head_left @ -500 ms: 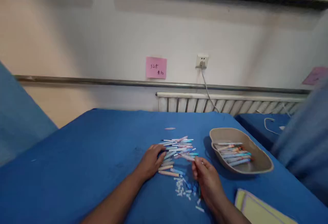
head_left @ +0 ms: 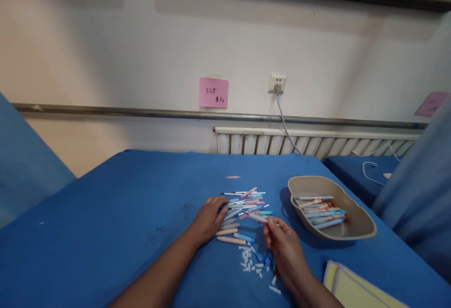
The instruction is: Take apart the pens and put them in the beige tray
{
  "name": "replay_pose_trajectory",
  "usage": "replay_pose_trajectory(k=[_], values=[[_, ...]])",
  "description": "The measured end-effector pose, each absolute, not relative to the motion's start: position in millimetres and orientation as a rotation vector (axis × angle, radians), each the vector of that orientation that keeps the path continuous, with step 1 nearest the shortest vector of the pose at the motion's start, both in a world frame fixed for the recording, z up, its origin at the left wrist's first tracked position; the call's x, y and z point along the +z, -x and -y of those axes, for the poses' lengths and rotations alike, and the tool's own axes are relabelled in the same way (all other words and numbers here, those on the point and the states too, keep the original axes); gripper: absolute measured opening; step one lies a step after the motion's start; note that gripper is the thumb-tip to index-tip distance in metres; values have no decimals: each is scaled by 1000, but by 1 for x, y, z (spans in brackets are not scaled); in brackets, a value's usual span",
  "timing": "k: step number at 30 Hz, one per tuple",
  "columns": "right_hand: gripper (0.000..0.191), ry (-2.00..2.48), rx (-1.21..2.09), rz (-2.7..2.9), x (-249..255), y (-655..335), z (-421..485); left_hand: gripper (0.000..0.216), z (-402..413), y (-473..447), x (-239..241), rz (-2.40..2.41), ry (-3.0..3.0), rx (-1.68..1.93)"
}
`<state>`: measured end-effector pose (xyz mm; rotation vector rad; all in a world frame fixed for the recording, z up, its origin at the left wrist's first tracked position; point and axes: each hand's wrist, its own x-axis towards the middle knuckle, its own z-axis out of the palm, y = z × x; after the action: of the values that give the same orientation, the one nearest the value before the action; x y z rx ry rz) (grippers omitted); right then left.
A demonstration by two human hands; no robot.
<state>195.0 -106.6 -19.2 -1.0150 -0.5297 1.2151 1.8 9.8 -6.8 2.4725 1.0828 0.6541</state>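
Note:
My right hand (head_left: pixel 286 247) pinches a pale pinkish-white pen barrel (head_left: pixel 257 216) by its near end, its other end pointing left over the pile. At the pile's left side rests my left hand (head_left: pixel 208 218), thumb and fingers curled together; what lies between them is mostly hidden. Between the hands lie pen barrels in blue, grey and pink, with thin white refills (head_left: pixel 243 206) among them. Two peach pen barrels (head_left: pixel 230 240) and a light blue piece (head_left: pixel 244 238) lie at the near side. Small white pieces (head_left: pixel 247 258) and blue pieces (head_left: pixel 267 262) are scattered closer to me.
A beige basin (head_left: pixel 359 223) holding several pens stands at the right. Yellow cloths (head_left: pixel 352 287) lie at the near right on the blue-covered table (head_left: pixel 123 214). One pale pen part (head_left: pixel 233 177) lies apart at the back. A radiator (head_left: pixel 282 143) lines the wall.
Both hands stay almost where they were, the right still pinching the pale barrel. The view has shifted very slightly and is sharper.

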Motion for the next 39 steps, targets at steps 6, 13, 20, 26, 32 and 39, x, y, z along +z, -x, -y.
replay_pose_trajectory(k=[6, 13, 20, 26, 32, 39], values=[[33, 1010, 1212, 515, -20, -198, 104, 29, -23, -8, -9, -1237, -2497, 673], [32, 1001, 1193, 498, -18, -203, 102, 16, -63, -38, 7, -1171, -2716, 331], [33, 986, 1183, 499, -21, -204, 97, 18, -74, -59, 19, -1094, -2879, -26], [37, 1005, 1170, 511, -20, -202, 95, 12, -73, -61, 28, -1124, -2895, -62], [40, 1002, 1169, 510, -20, -201, 93, 16, -97, -51, 34, -1320, -2802, 119], [38, 984, 1164, 501, -21, -202, 91, 28, -126, -57, 19, -1373, -2666, 207]])
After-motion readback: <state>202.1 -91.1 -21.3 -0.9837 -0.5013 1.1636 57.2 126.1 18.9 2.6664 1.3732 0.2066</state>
